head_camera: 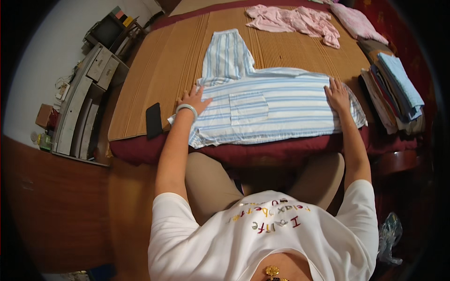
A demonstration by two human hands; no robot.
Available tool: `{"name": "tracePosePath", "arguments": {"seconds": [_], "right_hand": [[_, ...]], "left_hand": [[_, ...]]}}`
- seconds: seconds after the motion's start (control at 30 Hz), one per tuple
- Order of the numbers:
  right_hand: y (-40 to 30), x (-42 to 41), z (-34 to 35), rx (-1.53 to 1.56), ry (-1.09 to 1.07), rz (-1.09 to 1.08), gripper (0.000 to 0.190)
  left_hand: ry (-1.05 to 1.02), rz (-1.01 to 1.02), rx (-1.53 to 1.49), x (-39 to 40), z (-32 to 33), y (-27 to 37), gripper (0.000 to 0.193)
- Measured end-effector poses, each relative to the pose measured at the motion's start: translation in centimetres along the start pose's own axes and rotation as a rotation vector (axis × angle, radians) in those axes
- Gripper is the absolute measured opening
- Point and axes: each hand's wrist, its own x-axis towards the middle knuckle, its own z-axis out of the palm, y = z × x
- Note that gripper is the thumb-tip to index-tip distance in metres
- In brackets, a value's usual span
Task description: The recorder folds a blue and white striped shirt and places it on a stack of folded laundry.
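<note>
A blue-and-white striped shirt [295, 105] lies spread sideways on the bed before me, with a patch pocket [248, 108] facing up. One sleeve [226, 52] stretches away towards the far side of the bed. My left hand [194, 101], with a pale bangle [187, 109] at the wrist, rests palm down on the shirt's left end, fingers apart. At the opposite end my right hand [338, 95] presses flat on the cloth near the hem. Some cloth beyond the right hand is bunched. Neither hand grasps anything.
A black smartphone [153, 120] lies left of the shirt on the bamboo mat [168, 63]. Folded clothes [397, 91] are stacked at the right. Crumpled pink clothing [291, 21] and a pink pillow [358, 24] lie farther back. A worn cabinet [82, 105] stands left of the bed.
</note>
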Motion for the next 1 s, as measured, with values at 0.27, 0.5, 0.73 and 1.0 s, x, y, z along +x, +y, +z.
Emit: {"name": "tracePosePath", "arguments": {"seconds": [0.27,0.5,0.73,1.0], "right_hand": [[0.4,0.3,0.2,-0.07,-0.022,0.032,0.066],[0.1,0.4,0.1,-0.069,-0.02,0.038,0.066],[0.2,0.5,0.5,-0.049,-0.014,0.032,0.065],[-1.1,0.5,0.4,-0.01,0.043,0.035,0.063]], "left_hand": [[0.164,0.033,-0.261,-4.6,-0.1,-3.5,0.088],[-0.147,-0.125,-0.622,-3.3,-0.7,-6.6,0.054],[-0.124,-0.129,-0.773,-3.8,-0.9,-7.6,0.048],[-0.285,0.07,-1.757,-8.0,1.3,-13.4,0.036]]}}
